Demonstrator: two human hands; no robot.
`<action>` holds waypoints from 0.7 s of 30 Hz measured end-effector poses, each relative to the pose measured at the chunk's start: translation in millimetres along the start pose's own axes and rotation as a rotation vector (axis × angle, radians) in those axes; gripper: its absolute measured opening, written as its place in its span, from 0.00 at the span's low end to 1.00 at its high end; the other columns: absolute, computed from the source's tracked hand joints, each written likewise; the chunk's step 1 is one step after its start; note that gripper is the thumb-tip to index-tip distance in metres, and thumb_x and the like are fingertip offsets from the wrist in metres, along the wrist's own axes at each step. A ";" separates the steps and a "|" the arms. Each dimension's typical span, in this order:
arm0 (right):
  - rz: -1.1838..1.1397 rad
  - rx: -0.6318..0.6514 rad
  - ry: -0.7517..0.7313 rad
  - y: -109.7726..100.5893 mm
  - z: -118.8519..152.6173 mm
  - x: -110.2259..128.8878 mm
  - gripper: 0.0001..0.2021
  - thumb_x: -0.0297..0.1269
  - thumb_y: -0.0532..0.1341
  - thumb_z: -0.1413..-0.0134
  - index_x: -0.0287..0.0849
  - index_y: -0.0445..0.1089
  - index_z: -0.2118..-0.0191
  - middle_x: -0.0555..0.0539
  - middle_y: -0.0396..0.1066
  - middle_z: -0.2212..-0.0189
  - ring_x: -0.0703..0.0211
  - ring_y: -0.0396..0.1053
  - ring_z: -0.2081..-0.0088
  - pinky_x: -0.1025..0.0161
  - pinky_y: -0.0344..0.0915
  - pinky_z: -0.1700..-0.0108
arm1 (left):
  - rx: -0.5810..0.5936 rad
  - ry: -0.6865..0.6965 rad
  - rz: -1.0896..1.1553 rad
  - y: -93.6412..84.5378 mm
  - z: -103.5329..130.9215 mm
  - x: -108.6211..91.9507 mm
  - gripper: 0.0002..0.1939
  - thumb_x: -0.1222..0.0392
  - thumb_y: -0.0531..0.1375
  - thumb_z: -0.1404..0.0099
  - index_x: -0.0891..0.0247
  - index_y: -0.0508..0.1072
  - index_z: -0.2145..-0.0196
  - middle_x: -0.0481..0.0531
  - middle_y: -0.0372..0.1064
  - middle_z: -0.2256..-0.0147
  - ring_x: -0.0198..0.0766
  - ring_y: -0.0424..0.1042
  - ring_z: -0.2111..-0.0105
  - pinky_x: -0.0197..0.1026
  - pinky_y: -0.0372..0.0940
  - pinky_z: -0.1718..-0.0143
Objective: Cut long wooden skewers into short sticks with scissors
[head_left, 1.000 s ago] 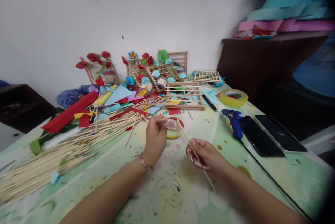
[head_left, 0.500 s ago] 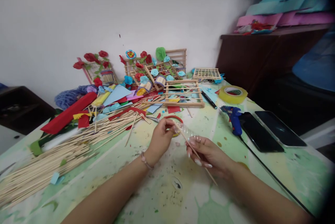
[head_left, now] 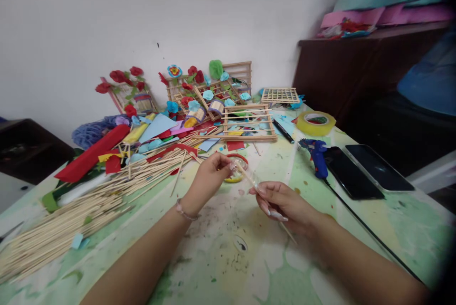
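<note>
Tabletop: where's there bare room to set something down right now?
Bare, speckled tabletop lies between the forearms; another patch sits between the right hand and the blue glue gun. It's crowded left, with loose sticks, and at the back, with stick frames and flowers.

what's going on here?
Two bare hands are working over a craft table. The left hand pinches clear film near the far end of a thin wooden stick; the right hand holds the stick nearer its other end. A blue glue gun lies to the right, a pile of sticks to the left.
</note>
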State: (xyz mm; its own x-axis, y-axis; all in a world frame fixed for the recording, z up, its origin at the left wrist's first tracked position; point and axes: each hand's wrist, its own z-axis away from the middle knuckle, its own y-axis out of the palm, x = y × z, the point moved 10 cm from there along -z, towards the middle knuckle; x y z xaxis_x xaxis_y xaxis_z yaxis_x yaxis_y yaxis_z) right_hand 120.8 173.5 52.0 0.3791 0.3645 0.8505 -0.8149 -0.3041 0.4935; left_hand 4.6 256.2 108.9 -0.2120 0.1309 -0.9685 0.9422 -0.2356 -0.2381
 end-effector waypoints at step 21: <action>0.214 -0.212 -0.069 -15.7 1.4 13.9 0.15 0.46 0.66 0.56 0.37 0.70 0.75 0.50 0.69 0.82 0.72 0.57 0.86 0.71 0.51 0.84 | 0.250 -0.357 0.572 37.9 31.2 1.5 0.22 0.45 0.55 0.40 0.68 0.77 0.68 0.59 0.76 0.67 0.41 0.75 0.66 0.42 0.68 0.59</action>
State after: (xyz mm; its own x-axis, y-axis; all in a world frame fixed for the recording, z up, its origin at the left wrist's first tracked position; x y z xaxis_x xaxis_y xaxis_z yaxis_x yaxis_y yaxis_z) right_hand 139.5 182.1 56.3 0.2120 0.2490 0.9450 -0.9499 -0.1747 0.2591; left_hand 31.9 217.4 96.1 0.1852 -0.3915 -0.9014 0.8524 -0.3925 0.3456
